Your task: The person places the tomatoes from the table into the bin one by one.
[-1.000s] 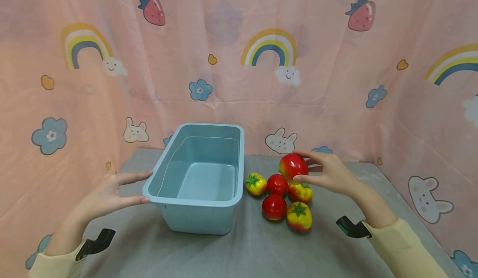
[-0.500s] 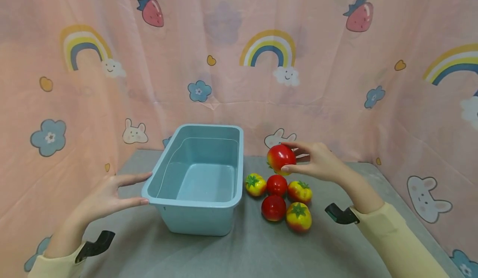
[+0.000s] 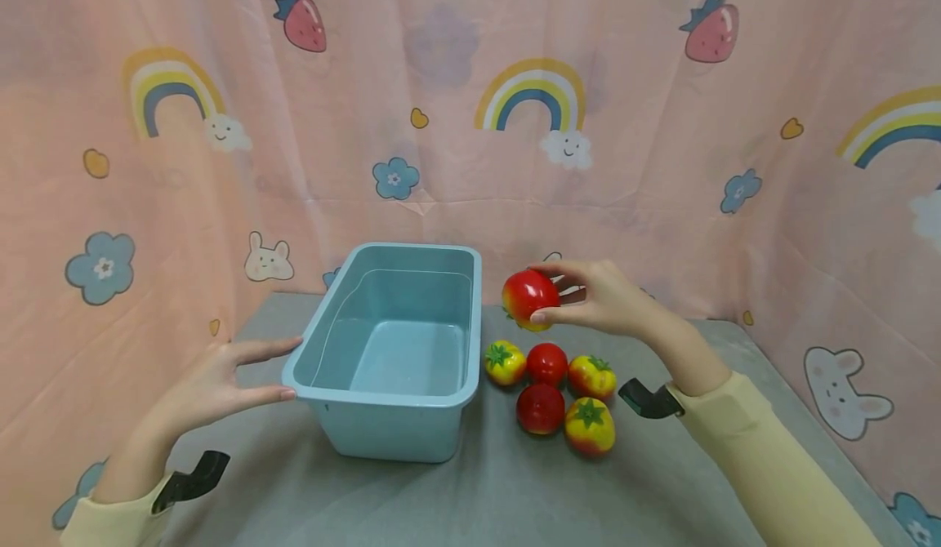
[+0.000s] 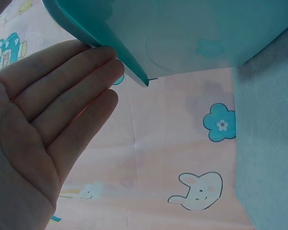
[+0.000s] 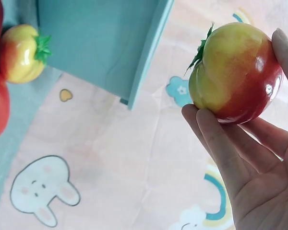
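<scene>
My right hand (image 3: 599, 298) holds a shiny red and yellow toy tomato (image 3: 529, 295) in the air, just right of the blue plastic bin (image 3: 397, 424). In the right wrist view the thumb and fingers span this tomato (image 5: 235, 72), and its green leafy top faces away from the palm. On the table below sit several more tomatoes, among them a red one (image 3: 540, 408) and a yellow one with a green star-shaped top (image 3: 589, 426). With straight fingers, my left hand (image 3: 209, 388) touches the bin's left rim; the left wrist view shows those fingers (image 4: 67, 81) against it.
The bin stands on a grey table (image 3: 500, 490), its opening facing up and no objects visible inside. A pink patterned curtain (image 3: 632, 171) hangs behind the table and along the sides. The loose tomatoes lie close to the bin's right wall.
My right hand has carried the tomato left and upward, from over the loose tomatoes to near the bin's right rim. The left hand and the bin stay where they were.
</scene>
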